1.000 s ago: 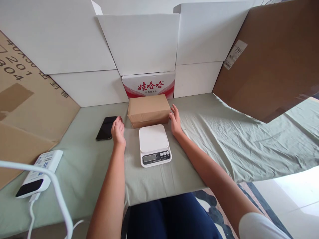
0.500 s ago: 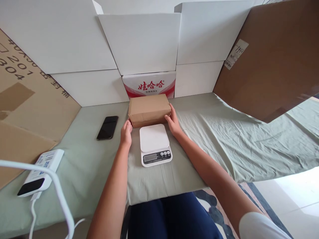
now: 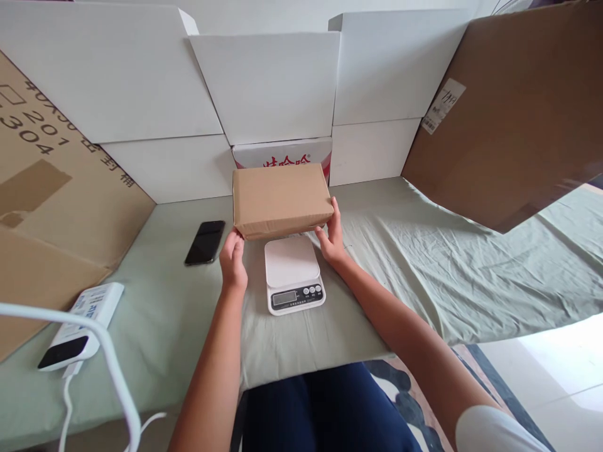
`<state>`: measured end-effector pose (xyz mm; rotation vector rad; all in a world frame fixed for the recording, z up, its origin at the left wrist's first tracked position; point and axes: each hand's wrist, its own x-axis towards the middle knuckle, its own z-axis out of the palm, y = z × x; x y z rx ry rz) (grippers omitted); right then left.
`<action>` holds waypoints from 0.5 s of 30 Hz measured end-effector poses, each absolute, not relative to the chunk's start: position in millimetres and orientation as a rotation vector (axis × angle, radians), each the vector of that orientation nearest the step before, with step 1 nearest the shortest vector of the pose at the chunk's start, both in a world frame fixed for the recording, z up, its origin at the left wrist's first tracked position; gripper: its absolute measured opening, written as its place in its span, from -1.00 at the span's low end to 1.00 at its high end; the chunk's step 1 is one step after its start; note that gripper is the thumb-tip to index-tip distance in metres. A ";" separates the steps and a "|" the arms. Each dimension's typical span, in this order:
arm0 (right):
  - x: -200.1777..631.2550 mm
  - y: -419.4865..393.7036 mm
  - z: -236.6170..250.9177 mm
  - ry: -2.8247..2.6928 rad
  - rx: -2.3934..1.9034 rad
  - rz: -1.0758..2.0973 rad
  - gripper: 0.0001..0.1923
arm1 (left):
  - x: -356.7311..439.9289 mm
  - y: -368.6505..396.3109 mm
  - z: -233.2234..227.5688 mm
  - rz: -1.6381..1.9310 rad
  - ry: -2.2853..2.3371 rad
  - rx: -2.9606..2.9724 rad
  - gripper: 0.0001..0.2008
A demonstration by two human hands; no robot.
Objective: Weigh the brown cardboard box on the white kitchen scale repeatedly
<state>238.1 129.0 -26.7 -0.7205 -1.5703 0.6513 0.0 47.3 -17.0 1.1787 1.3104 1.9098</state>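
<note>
A closed brown cardboard box (image 3: 282,196) is held between my two hands, just behind a white kitchen scale (image 3: 293,270). My left hand (image 3: 233,260) grips the box's near left corner from below, fingers partly hidden under it. At the near right corner, my right hand (image 3: 332,233) holds on, with its thumb in front and a finger up the side. The box looks lifted off the cloth and tilted, its top facing me. Buttons and a small display sit on the scale's near edge; its plate carries nothing.
A black phone (image 3: 205,242) lies left of my left hand. Farther left is a white device (image 3: 82,326) with a cable plugged in. White boxes (image 3: 266,88) form a wall behind, with large brown cartons (image 3: 509,113) at the sides. Green cloth (image 3: 424,251) covers the table.
The cardboard box has risen and come closer, covering more of the red lettering behind it. Both hands moved with it, the left one shifting slightly left and turning under the corner.
</note>
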 end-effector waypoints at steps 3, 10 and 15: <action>246.9 109.7 -30.1 -1.590 -0.716 0.631 -0.05 | 6.0 19.3 -17.4 1.948 1.295 1.224 -0.30; 274.6 50.2 -40.4 -1.663 -0.764 0.676 -0.17 | 11.9 -44.7 -37.3 1.854 1.339 1.211 -0.33; 281.4 35.3 -37.8 -1.650 -0.801 0.682 -0.23 | 14.1 -58.9 -42.8 1.802 1.342 1.216 -0.33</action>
